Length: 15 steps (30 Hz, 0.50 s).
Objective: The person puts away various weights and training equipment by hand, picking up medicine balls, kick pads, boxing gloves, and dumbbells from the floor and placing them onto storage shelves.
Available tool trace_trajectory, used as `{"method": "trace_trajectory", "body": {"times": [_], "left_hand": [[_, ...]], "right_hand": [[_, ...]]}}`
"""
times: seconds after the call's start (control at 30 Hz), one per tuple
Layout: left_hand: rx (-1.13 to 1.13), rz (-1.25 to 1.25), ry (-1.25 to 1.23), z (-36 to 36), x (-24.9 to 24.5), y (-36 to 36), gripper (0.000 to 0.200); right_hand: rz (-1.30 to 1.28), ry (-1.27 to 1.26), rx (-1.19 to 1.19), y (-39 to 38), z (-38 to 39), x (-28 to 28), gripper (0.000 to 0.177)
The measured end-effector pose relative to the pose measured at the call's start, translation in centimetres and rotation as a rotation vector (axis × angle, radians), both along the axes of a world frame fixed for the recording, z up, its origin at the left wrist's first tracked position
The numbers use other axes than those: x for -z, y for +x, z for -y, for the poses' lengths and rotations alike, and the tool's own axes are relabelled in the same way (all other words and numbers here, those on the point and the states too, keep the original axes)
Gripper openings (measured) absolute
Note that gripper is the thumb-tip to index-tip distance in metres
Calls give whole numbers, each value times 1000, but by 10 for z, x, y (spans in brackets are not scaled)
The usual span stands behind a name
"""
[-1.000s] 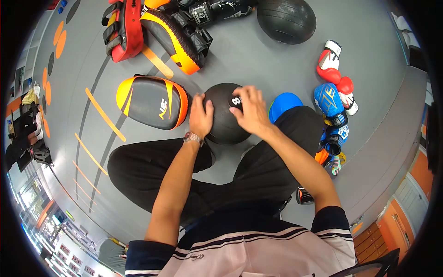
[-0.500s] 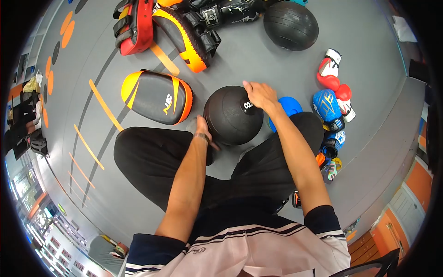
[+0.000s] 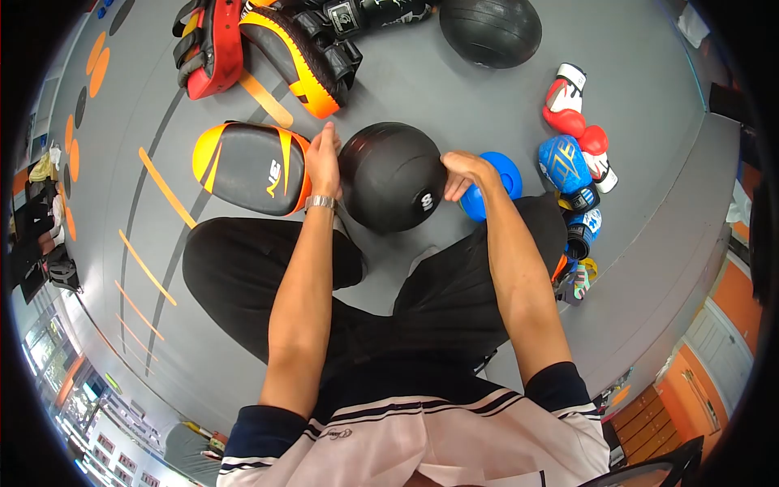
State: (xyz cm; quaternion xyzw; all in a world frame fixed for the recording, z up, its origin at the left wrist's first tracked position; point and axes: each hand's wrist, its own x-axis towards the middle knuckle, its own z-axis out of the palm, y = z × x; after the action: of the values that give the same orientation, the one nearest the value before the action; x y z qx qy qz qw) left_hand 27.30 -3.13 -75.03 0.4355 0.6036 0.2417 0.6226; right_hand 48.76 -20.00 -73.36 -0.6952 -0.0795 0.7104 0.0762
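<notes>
A black medicine ball (image 3: 389, 166) with a white 8 on its lower right side rests on the grey mat between my legs. Along its left side lies my left hand (image 3: 323, 166), fingers stretched out and pointing away from me, a metal watch on the wrist. My right hand (image 3: 468, 173) is open at the ball's right side, its fingertips right by the surface. A black, orange and yellow strike pad (image 3: 253, 169) lies just left of my left hand. Partly under my right forearm is a round blue object (image 3: 501, 174).
A larger black ball (image 3: 490, 31) sits at the back. Red pads (image 3: 217, 49) and an orange-edged Thai pad (image 3: 299, 61) lie at the far left. Red and white boxing gloves (image 3: 565, 101) and a blue glove (image 3: 562, 162) line the right, near a grey ledge (image 3: 649, 235).
The medicine ball has turned, its number shifting lower. My left hand slid up along its left side; my right hand came off the top to the right side. The view shifted slightly.
</notes>
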Motion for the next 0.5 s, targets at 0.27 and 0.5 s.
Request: {"method": "trace_trajectory", "body": {"times": [0.27, 0.5], "left_hand": [[-376, 9, -194, 65, 67, -70, 52], [-297, 441, -686, 101, 53, -71, 70]], "right_hand": [[601, 558, -58, -6, -15, 37, 47], [-177, 242, 743, -19, -11, 104, 70]]}}
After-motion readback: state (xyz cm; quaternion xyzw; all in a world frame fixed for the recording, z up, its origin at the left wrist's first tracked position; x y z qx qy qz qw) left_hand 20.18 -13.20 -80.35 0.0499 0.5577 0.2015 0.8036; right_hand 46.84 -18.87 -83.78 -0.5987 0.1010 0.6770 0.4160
